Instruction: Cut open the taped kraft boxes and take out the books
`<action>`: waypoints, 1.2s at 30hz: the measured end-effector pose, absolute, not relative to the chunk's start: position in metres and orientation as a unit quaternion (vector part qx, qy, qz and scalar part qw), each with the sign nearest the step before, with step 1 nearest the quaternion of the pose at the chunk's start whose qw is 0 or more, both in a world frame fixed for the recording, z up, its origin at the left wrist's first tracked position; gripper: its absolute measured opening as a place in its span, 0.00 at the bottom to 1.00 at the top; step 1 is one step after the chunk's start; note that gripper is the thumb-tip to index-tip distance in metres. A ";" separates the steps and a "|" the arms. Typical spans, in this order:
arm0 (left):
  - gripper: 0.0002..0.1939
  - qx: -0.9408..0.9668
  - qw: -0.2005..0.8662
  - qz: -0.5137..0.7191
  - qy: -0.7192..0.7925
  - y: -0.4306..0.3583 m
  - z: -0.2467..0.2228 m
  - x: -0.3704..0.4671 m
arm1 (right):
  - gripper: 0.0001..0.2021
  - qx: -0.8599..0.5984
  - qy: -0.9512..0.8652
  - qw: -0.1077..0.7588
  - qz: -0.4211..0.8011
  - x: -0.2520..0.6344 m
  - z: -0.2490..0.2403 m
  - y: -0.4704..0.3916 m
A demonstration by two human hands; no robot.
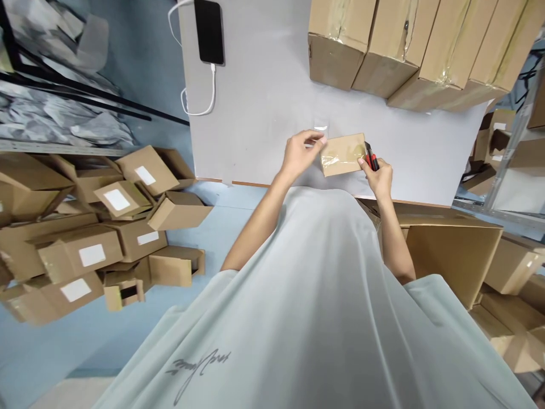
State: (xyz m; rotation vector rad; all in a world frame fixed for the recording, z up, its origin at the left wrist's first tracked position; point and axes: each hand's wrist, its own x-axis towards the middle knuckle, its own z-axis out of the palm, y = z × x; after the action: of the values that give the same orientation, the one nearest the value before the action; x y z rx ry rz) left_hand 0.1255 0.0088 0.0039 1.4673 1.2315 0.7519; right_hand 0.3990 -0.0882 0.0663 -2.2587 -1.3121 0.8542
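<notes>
One small tan cardboard box (344,151), glossy tape (338,160) across its face

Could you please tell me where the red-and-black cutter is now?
In the head view, the red-and-black cutter is held in the right hand, beside the right end of the small taped box.

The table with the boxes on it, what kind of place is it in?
Probably a packing or storage room. Taped boxes stand on the table, more boxes are heaped at the left, and the right hand holds what looks like a cutter.
</notes>
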 end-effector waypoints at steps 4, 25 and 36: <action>0.11 0.583 0.521 0.287 0.554 0.018 0.022 0.130 | 0.27 -0.803 -0.493 0.166 0.290 0.397 0.071 -0.073; 0.06 0.508 0.574 0.309 0.563 0.030 0.024 0.129 | 0.24 -0.690 -0.625 0.001 0.366 0.303 0.139 -0.069; 0.06 0.492 0.573 0.300 0.582 0.032 0.030 0.133 | 0.23 -0.711 -0.618 -0.113 0.317 0.275 0.168 -0.060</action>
State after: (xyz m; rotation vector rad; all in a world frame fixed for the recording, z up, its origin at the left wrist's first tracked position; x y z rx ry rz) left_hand 0.1327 0.0318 0.0297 1.1535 1.3653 0.7042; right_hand 0.2753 -0.0600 0.1677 -2.4087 -2.0947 1.0747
